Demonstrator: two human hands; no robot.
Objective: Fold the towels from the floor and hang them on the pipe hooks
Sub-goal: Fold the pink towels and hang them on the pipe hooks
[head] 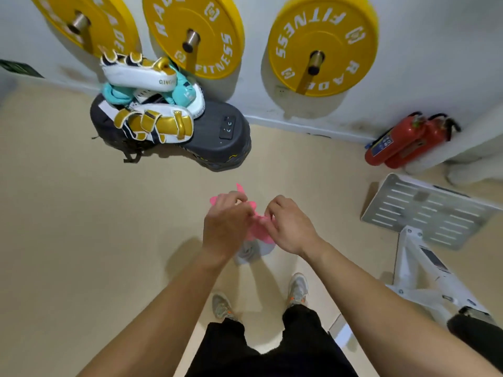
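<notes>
A small pink towel (257, 229) is bunched between both hands, held above the beige floor in front of my feet. My left hand (226, 224) grips its left part, with pink cloth sticking out past the fingers. My right hand (291, 227) pinches its right part. Much of the towel is hidden behind my hands. A pale grey-white cloth (251, 253) lies on the floor just below the pink towel. Brass pipe pegs (315, 62) stick out of the white wall, each through a yellow weight plate (324, 42).
A dark round base (217, 137) stands by the wall, piled with white-and-gold boxing pads (152, 123) and a teal cloth (187, 91). Two red fire extinguishers (402, 142) lean in the right corner. A white machine with a slotted footplate (427, 210) stands at right.
</notes>
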